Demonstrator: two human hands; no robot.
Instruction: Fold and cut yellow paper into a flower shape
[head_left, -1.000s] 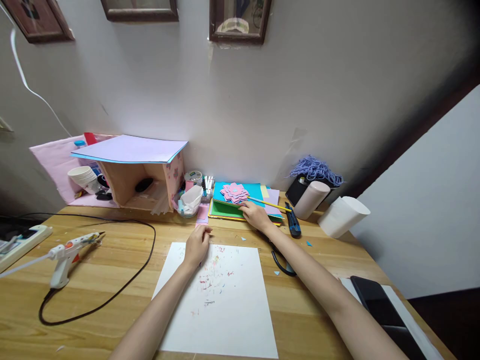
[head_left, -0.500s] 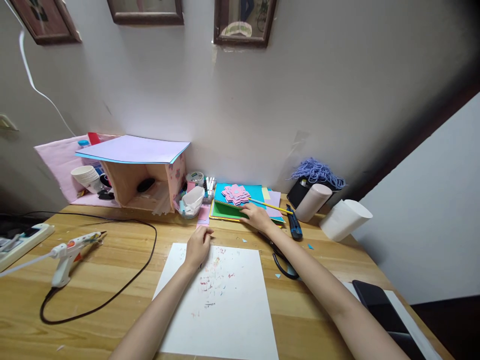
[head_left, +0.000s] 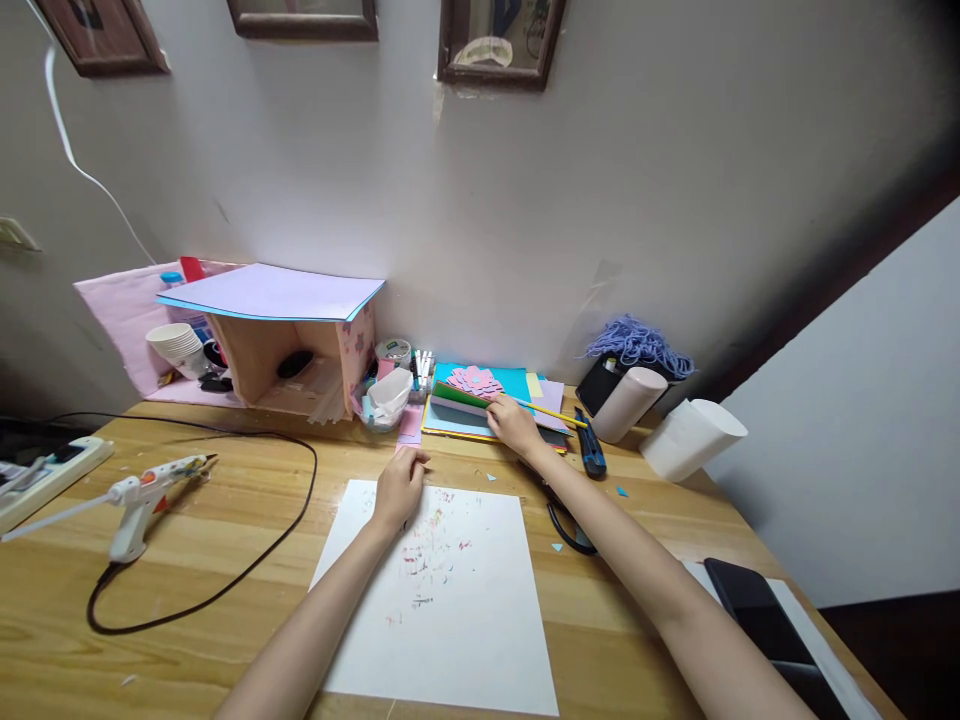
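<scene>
Toward the back of the table lies a stack of coloured paper (head_left: 457, 417), blue, green and yellow among its sheets. My right hand (head_left: 514, 425) pinches the front edge of its upper sheets and holds them lifted, showing a green underside and a pale sheet. A layered pink paper flower (head_left: 475, 381) rests on top, partly hidden behind the raised edge. Beside it a thin yellow stick (head_left: 555, 411) lies across the stack. My left hand (head_left: 401, 488) rests, fingers curled in, at the top left of a stained white sheet (head_left: 480, 620); nothing shows in it.
A glue gun (head_left: 142, 505) with a looping black cord lies left. Behind it stands a pink box (head_left: 356, 355) under a lilac sheet. A blue utility knife (head_left: 591, 445), black-handled scissors (head_left: 570, 530), a paper roll (head_left: 694, 440) and a black phone-like object (head_left: 757, 610) lie right.
My right hand has raised the front edge of the upper sheets, uncovering a pale sheet under the green and hiding part of the flower. My left hand has stayed in place.
</scene>
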